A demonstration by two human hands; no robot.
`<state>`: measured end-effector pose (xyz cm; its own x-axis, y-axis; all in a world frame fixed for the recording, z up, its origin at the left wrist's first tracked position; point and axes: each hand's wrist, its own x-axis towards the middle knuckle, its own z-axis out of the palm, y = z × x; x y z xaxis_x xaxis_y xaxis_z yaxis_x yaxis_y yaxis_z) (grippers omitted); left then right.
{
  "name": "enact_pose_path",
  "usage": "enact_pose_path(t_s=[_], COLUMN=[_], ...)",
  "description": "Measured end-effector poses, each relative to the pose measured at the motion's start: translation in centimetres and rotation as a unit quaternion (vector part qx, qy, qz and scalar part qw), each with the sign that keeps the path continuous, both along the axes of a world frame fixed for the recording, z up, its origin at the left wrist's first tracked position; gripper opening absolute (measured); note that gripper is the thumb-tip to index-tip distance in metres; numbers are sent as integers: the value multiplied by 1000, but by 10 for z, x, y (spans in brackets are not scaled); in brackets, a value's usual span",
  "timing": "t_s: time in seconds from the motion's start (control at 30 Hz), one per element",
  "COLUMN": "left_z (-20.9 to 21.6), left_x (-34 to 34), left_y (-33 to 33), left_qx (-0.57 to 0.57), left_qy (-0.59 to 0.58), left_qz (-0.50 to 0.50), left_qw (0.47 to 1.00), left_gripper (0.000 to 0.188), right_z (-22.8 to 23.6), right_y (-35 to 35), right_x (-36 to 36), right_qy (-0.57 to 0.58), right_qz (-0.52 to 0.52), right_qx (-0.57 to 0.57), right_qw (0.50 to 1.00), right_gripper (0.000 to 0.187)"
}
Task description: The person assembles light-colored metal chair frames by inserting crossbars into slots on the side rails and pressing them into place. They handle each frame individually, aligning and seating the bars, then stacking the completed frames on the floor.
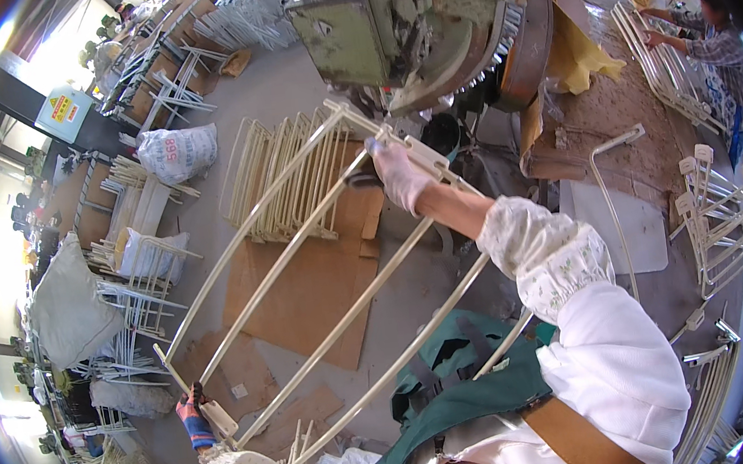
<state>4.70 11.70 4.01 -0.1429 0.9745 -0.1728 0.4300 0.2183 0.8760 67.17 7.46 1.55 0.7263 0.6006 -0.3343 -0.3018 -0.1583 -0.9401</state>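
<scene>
one rack (335, 333) goes from the left fingers (195, 394) to the right fingers (373, 147). a machine (351, 39) is just in front of the right fingers. to their left, more racks (284, 178) stand partly on cardboard (300, 312). to their right is a worktop (623, 128), with a person (727, 57) past it.

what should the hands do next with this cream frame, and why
I'd probably level the cream frame slightly before bringing it nearer the green machine: the right hand holds the end by the machine, the left hand holds the opposite end, and I can't tell whether frame and machine touch.
</scene>
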Motion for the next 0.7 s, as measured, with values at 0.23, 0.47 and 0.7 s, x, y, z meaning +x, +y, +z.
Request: enact_pose_path(t_s=[0.23, 0.47, 0.7], left_z=[-6, 0, -8], left_x=[1, -16, -90], left_y=[43, 51, 137], left_qx=[-10, -11, 65], left_qy=[34, 186, 233], left_qz=[-8, 3, -69], left_qw=[999, 982, 968], left_gripper=[32, 44, 42], right_z=[-83, -2, 12], right_y=[34, -36, -112], right_x=[37, 42, 104], right_qy=[65, -303, -331], right_qz=[-34, 301, 211], right_qx=[-3, -174, -10], right_qw=[997, 887, 920], right_gripper=[44, 38, 32])
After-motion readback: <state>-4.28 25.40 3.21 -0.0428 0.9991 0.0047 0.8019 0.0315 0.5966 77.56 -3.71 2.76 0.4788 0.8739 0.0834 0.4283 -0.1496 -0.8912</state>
